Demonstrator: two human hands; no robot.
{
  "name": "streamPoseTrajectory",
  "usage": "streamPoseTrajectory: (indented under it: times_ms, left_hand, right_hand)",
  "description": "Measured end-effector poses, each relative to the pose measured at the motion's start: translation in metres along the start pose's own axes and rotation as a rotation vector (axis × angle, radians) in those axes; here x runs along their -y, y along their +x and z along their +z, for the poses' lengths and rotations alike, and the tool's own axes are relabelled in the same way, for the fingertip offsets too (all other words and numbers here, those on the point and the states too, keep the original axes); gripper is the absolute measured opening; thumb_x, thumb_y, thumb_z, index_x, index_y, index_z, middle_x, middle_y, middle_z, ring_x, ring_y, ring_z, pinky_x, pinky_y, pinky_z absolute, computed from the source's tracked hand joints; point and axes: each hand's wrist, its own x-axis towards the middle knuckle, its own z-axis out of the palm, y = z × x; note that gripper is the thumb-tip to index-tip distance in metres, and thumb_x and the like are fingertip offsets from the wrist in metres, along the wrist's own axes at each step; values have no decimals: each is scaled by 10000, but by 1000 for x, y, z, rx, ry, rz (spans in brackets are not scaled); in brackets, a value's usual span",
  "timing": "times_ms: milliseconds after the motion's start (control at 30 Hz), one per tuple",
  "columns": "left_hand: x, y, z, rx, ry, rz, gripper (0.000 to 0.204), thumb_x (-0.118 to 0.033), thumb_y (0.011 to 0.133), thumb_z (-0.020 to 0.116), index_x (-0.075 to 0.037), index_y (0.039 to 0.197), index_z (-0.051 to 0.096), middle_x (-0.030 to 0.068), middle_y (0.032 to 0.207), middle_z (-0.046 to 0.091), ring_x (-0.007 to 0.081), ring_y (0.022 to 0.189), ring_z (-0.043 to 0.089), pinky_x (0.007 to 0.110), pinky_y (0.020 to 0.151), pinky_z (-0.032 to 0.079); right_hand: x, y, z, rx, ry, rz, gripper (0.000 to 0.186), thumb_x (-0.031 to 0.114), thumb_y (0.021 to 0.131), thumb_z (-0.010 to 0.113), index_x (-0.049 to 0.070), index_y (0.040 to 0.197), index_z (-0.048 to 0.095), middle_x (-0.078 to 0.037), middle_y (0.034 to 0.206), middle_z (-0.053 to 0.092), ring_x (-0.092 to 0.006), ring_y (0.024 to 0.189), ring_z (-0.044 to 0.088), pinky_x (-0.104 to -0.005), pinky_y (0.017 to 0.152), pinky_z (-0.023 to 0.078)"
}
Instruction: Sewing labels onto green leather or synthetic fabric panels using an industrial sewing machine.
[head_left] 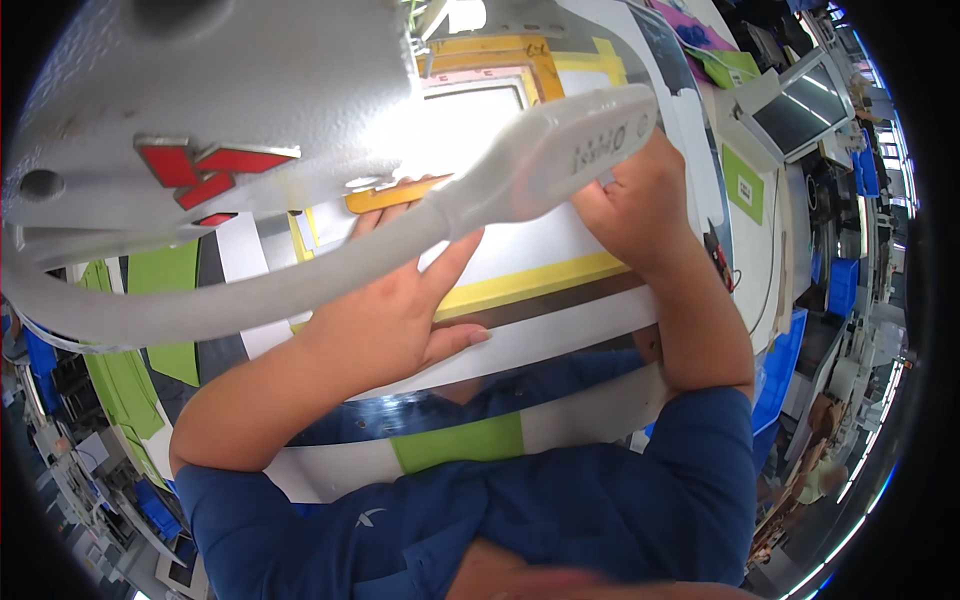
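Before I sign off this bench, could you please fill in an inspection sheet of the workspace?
Surface: pale tabletop with a green patch.
Job's things: yellow-taped white panel; yellow bar at the left hand.
Clutter: green card at the right.
Hands: left hand spread, partly behind the bar; right hand partly behind the lamp, grip unclear.
Cables: thin wire beside the right forearm, too small to trace.
Surroundings: grey machine head; screen; blue bin.

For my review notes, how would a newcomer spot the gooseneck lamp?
Find the grey machine head, upper left. The gooseneck lamp curves rightward from below it, partly hiding the right hand. Unlike the blocky machine head, it has a paddle-shaped end.
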Motion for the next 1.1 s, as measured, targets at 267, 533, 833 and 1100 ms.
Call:
streamPoseTrajectory:
  times_ms: [267,533,833,1100]
  left_hand:
    - [0,2,0,-19,-12,2,892,-576,880,785,-90,1579,517,349,1516,448,525,1399,475,608,1197,344]
    - [1,2,4,-47,-37,-5,875,-566,885,783,-91,1574,529,336,1457,505,515,1387,483,591,1170,366]
    - [-1,-2,4,-12,-58,-41,873,-598,902,759,-119,1590,516,340,1434,523,496,1328,530,549,1130,412]
    - [1,-40,-13,-76,91,-167,815,-545,881,793,-83,1516,574,403,1513,462,528,1445,464,567,1216,372]
  right_hand:
    - [8,4,-2,58,64,25,18,15,858,682,32,862,686,-120,835,640,-346,776,608,-450,696,503]
    - [2,-7,4,321,91,124,427,-48,844,685,-31,1270,680,-154,1167,764,-354,1169,726,-442,1086,516]
    - [6,-3,12,374,26,49,113,-32,902,667,23,977,603,-135,994,715,-336,1074,769,-510,1170,486]
    - [12,4,8,371,-64,-31,81,-11,910,665,13,959,605,-177,1019,716,-373,1138,715,-522,1093,513]
